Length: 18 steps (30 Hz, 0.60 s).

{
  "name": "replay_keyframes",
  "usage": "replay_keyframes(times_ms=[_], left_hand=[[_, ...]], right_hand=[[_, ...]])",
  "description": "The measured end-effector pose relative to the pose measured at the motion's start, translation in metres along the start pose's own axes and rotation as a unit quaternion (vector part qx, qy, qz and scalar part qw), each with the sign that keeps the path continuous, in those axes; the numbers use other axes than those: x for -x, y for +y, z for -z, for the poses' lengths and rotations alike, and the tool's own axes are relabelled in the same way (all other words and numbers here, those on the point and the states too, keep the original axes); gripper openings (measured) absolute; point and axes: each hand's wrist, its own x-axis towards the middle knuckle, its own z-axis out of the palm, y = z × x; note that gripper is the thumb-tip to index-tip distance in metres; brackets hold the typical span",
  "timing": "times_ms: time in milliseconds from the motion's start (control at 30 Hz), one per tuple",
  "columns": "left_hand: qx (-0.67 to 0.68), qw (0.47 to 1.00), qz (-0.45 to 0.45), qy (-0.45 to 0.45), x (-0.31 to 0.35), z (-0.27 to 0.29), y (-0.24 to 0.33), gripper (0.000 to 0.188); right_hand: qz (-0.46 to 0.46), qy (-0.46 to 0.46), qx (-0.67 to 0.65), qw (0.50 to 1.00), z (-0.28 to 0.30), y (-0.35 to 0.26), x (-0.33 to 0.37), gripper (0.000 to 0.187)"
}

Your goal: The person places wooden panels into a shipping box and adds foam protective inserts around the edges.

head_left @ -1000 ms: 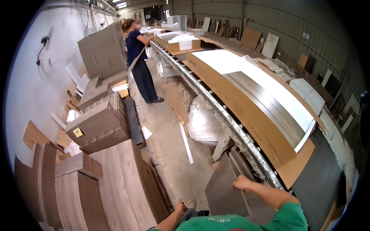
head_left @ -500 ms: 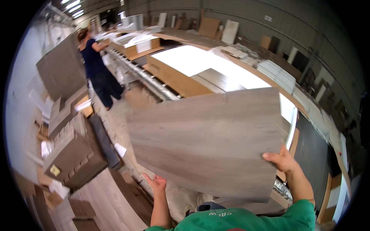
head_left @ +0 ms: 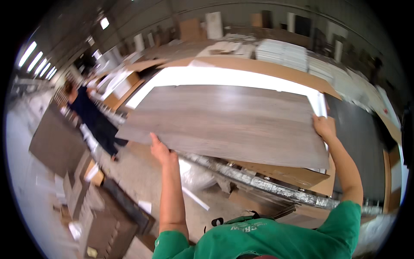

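A wide grey-brown wood-grain panel (head_left: 224, 123) lies nearly level between my hands, over an open cardboard box (head_left: 284, 172) on the conveyor. My left hand (head_left: 161, 149) grips the panel's near edge toward its left end, thumb on top and fingers hidden below. At the panel's right edge, my right hand (head_left: 324, 127) is closed round it near the far corner. White foam lining (head_left: 207, 74) shows beyond the panel's far edge, inside the box. Whether the panel rests on anything underneath is hidden.
A metal-edged conveyor (head_left: 250, 179) runs from front right to far left, with a dark belt (head_left: 355, 138) at right. A co-worker (head_left: 92, 114) in dark clothes stands at far left by another box (head_left: 123, 88). Brown cartons (head_left: 105, 220) are stacked at lower left. White panels (head_left: 281, 55) lie beyond.
The panel has moved forward and tipped from a slant to nearly level over the box. My left hand, its fingers spread before, now grips the near edge. The view has turned right.
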Motion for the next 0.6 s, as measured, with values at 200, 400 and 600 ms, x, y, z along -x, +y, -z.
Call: replay_keyframes(times_ms=[200, 400, 600], left_hand=[[-0.101, 0.973, 0.182, -0.098, -0.077, -0.031, -0.068, 0.030], [-0.109, 0.944, 0.272, -0.148, -0.085, -0.069, -0.127, 0.028], [-0.153, 0.887, 0.393, -0.186, -0.097, -0.063, -0.141, 0.027]], right_hand=[[-0.028, -0.027, 0.010, 0.999, -0.084, 0.037, -0.071, 0.051], [-0.116, -0.009, 0.016, 0.993, -0.068, 0.060, -0.073, 0.045], [-0.121, 0.026, 0.129, 0.984, -0.077, 0.072, -0.067, 0.033]])
